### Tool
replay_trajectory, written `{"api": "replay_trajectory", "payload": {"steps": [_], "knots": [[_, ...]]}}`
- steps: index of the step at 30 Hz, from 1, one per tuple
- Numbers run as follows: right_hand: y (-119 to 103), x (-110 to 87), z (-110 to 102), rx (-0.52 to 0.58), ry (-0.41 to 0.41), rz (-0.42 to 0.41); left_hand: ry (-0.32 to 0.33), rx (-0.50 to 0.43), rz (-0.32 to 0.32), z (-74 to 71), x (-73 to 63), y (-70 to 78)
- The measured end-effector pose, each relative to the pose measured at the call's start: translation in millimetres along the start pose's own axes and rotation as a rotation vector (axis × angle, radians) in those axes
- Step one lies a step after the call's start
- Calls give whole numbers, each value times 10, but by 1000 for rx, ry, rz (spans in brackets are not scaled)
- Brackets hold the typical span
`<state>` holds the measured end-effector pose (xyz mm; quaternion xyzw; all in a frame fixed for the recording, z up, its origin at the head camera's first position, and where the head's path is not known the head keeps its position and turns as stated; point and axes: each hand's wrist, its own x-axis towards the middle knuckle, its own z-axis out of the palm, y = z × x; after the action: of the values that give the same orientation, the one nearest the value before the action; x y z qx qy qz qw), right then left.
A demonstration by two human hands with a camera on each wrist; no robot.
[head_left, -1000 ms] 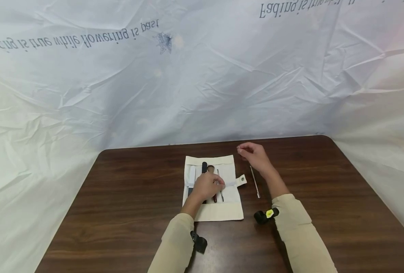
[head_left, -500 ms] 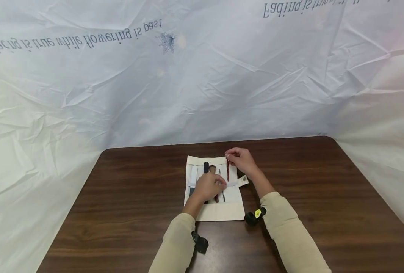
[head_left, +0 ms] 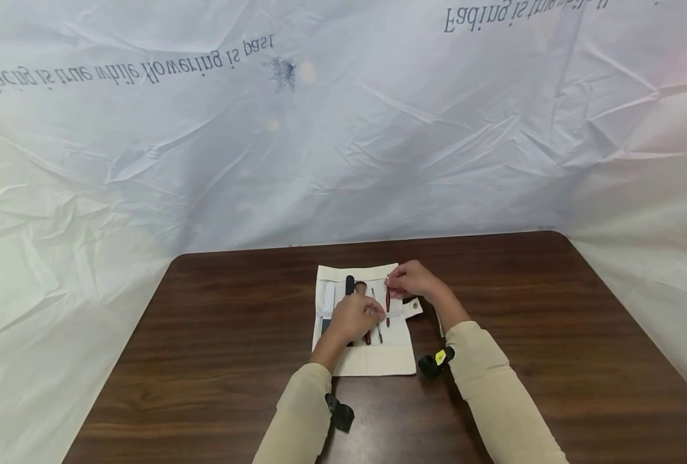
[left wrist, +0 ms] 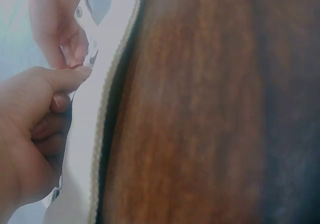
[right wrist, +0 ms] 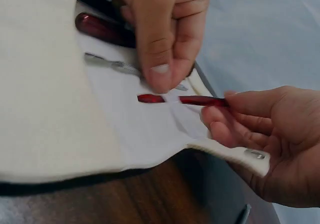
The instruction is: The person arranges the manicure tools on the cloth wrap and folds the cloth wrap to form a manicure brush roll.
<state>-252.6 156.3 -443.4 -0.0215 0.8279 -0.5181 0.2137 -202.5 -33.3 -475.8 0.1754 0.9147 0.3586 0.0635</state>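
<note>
A cream fabric tool pouch (head_left: 375,362) lies unfolded on the table. My right hand (head_left: 414,281) pinches a slim red stick-like tool (right wrist: 200,100) between thumb and fingers; its lower end passes beneath the white elastic band (right wrist: 184,119) and shows on the other side. With thumb and fingertip, my left hand (head_left: 354,317) pinches the band right beside the red tool. Left of it, the band area holds a double-ended metal tool (right wrist: 112,64) and a brush with a dark red handle (right wrist: 102,29). The left hand hides their middles.
A black tool (head_left: 350,284) and a white strip (head_left: 330,294) sit in the pouch's left part. The snap tab (head_left: 414,307) sticks out right. One thin metal rod (head_left: 441,328) lies on the dark wooden table (head_left: 222,348), mostly behind the right forearm. White sheeting surrounds the table.
My right hand has come left and down from beyond the pouch's right edge, bringing the red tool over the pouch and under the band. The left hand has stayed in place.
</note>
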Motion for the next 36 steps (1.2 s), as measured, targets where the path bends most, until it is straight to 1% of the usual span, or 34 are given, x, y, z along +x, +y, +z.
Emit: {"api": "replay_trajectory", "payload": {"steps": [2,4,7,9,14,18,20,22,25,28,30,32,36], "knots": [[16,-20,8,-52,-34,17,-4,4,6,9,2,3],[26,-46,22,-108,-52,24,-6,13,12,22,8,3],[22,-83,34,-187,-53,12,-8,25,16,35,13,6],[11,-99,39,-216,-38,11,-7,28,17,42,17,9],[12,-120,24,-266,-2,6,-9,28,12,54,20,29],[77,-161,-22,-262,18,-44,2,51,13,73,1,68],[128,-220,-68,-234,47,-76,7,61,12,80,-19,111],[192,-287,-127,-210,96,-105,19,71,7,85,-39,147],[312,-368,-231,-182,203,-129,34,79,-2,81,-64,208],[413,-422,-332,-201,313,-135,46,76,10,85,-57,252],[448,-464,-381,-228,363,-122,32,70,17,95,-39,283],[475,-490,-405,-263,387,-95,13,83,13,107,-16,298],[506,-501,-389,-354,395,-35,-25,143,-19,125,12,290]]}}
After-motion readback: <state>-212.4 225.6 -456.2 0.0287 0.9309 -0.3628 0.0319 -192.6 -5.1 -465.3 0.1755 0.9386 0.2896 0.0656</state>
